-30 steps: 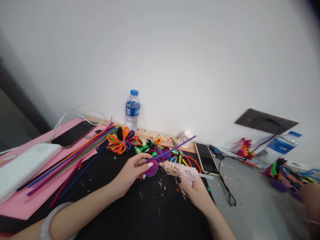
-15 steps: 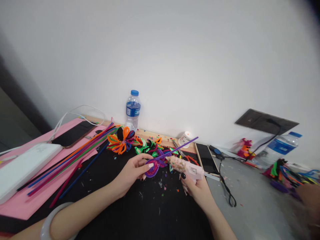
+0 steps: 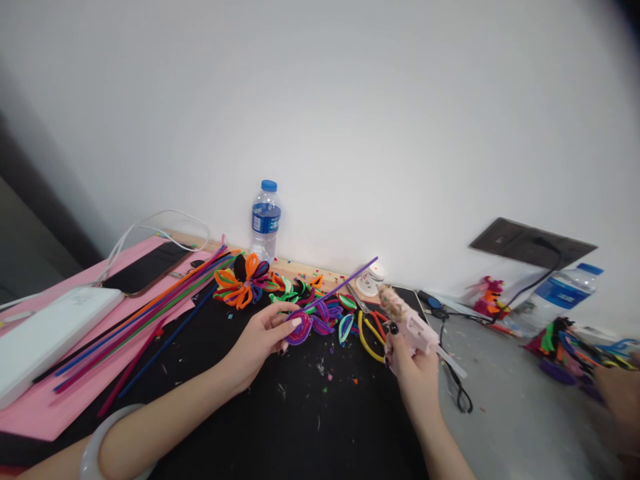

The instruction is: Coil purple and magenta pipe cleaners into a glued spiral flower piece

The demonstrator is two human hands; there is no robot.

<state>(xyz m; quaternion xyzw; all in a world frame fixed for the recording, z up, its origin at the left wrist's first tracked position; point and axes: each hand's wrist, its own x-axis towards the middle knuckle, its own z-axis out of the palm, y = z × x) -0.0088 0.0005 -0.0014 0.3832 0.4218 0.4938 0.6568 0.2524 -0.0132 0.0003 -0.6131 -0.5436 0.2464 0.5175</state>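
Note:
My left hand (image 3: 267, 337) pinches a purple and magenta coiled pipe-cleaner piece (image 3: 300, 329), from which a long straight purple stem (image 3: 345, 283) slants up to the right. My right hand (image 3: 413, 363) is wrapped round a pale pink hot glue gun (image 3: 413, 327), its crusted nozzle pointing up and left and a clear glue stick (image 3: 451, 362) jutting from the back. Purple loops (image 3: 325, 319) and a green-and-purple petal (image 3: 346, 328) lie just beyond the coil. Beside the glue gun are pliers (image 3: 371, 337) with yellow and red handles.
An orange pipe-cleaner flower (image 3: 244, 281) and a water bottle (image 3: 266, 223) stand toward the wall. Long pipe cleaners (image 3: 145, 313) cross pink paper (image 3: 40, 417) at left, near a white power bank (image 3: 55, 333). A black cable (image 3: 456, 383) trails at right. Another person's blurred hand (image 3: 620, 393) shows far right.
My right hand has drawn the glue gun away to the right, off the purple piece, uncovering the pliers. My left hand has shifted slightly left, still pinching the coil.

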